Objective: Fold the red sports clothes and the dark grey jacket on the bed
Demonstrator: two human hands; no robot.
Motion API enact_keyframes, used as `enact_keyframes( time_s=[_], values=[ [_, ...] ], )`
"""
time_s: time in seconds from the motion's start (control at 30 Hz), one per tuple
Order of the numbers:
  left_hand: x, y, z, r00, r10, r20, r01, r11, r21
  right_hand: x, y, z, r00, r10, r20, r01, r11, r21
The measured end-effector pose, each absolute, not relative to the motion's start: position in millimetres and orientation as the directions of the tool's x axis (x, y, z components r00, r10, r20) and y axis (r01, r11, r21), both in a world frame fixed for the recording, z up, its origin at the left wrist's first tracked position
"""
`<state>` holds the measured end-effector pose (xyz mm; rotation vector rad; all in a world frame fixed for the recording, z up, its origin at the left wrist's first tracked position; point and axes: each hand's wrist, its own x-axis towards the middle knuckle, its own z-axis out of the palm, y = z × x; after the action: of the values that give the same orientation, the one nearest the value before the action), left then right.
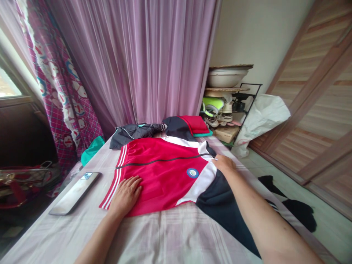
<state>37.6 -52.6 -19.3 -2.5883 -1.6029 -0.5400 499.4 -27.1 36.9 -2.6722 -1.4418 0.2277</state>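
Note:
A red, white and black zip-up jacket (162,179) lies spread flat on the bed, its front facing up and its collar toward the right. The dark zipper is done up along the middle, and a round blue-and-white badge (192,173) sits on the chest. My left hand (127,192) rests flat on the red cloth near the striped hem, fingers stretched out. At the collar, my right hand (224,164) is closed on the jacket's edge by the top of the zipper. One black sleeve runs toward me, partly under my right forearm.
A phone (75,194) lies left of the hem. Behind the jacket are a dark crumpled garment (134,132) and folded red clothes (195,124). A shoe rack (247,106) and a white sack (264,117) stand beyond the bed (165,238). Dark clothing (299,212) lies at the right.

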Motion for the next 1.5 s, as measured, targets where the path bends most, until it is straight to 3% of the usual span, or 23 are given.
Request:
enact_keyframes(
  time_s=[0.23, 0.47, 0.87, 1.13, 1.27, 1.5],
  values=[
    [39.0, -48.1, -13.3, 0.444, 0.849, 0.287, 0.853, -0.498, 0.155, 519.7, -33.8, 30.7, 0.548, 0.834, -0.071, 0.823, -0.552, -0.131],
    [44.7, -42.8, 3.3, 0.424, 0.871, 0.249, 0.851, -0.477, 0.219, 511.3, 3.9, 49.1, 0.498, 0.861, 0.103, 0.861, -0.477, -0.179],
    [37.8, -40.7, -17.1, 0.378, 0.846, 0.377, 0.868, -0.465, 0.172, 518.2, 103.5, 40.1, 0.647, 0.759, -0.072, 0.722, -0.640, -0.264],
    [31.8, -40.2, -22.8, 0.390, 0.832, 0.394, 0.866, -0.477, 0.150, 529.3, 91.5, 20.2, 0.708, 0.704, 0.054, 0.692, -0.677, -0.251],
    [30.4, -39.9, -21.3, 0.414, 0.821, 0.394, 0.854, -0.500, 0.144, 521.0, 106.8, 33.8, 0.569, 0.776, 0.274, 0.823, -0.531, -0.204],
    [26.5, -39.3, -22.3, 0.438, 0.801, 0.408, 0.841, -0.526, 0.130, 504.3, 168.2, 46.0, 0.452, 0.892, 0.003, 0.876, -0.443, -0.189]
  ],
)
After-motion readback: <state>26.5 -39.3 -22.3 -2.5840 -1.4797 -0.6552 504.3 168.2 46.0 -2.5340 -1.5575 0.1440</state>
